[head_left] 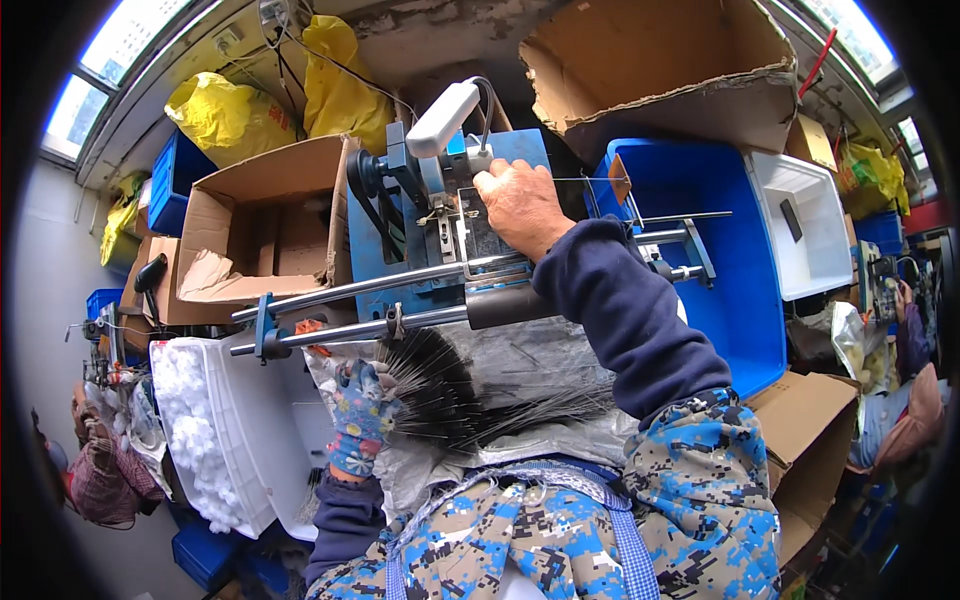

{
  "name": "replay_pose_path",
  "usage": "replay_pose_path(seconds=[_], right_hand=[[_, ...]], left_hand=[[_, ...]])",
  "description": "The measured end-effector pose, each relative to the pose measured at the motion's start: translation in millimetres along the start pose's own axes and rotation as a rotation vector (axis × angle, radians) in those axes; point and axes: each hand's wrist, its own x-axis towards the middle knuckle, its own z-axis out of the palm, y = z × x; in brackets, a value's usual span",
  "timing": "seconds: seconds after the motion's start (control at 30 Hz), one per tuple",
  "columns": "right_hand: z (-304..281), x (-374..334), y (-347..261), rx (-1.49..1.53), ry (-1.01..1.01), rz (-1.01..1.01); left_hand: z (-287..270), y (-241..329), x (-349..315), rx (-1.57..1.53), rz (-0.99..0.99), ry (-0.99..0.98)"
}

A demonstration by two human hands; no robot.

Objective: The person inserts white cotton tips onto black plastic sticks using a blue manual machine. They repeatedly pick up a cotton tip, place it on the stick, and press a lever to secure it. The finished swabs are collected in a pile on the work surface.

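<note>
My left hand (364, 405), in a blue floral glove, is closed around a bundle of thin dark wires (432, 388). They fan out to the right over a grey plastic sheet (530, 360) across my lap. Reaching forward, my bare right hand (523, 205) rests on the blue bench machine (385, 285), its fingers curled at the metal work plate beside a white plug. Whatever lies under those fingers is hidden. Two steel rods (345, 292) run across the machine's near side. A white elongated housing (443, 120) with a cable sits above the machine.
White fluffy pieces (200, 440) fill a white tub (255, 430) at left. An open cardboard box (265, 235) stands behind it. To the right are a large blue bin (690, 180), a white bin (800, 225) and more cardboard. Other people work at both far sides.
</note>
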Motion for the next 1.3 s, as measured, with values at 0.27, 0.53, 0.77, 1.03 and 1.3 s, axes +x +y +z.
replay_pose_path(seconds=[0.27,0.53,0.77,1.03,1.3], right_hand=[[8,4,1,0.056,-0.044,0.001],[2,7,3,0.061,-0.140,0.138],[-16,-38,10,-0.007,0.009,0.083],[-27,-44,1,0.116,-0.181,0.192],[-6,-31,-33,0.155,-0.096,0.153]], left_hand=[[0,27,1,-0.831,-0.408,0.114],[-34,49,5,0.315,0.254,0.212],[-62,78,-10,0.308,0.284,0.286],[-24,113,10,0.287,0.480,0.208],[-26,108,1,0.308,0.442,0.232]])
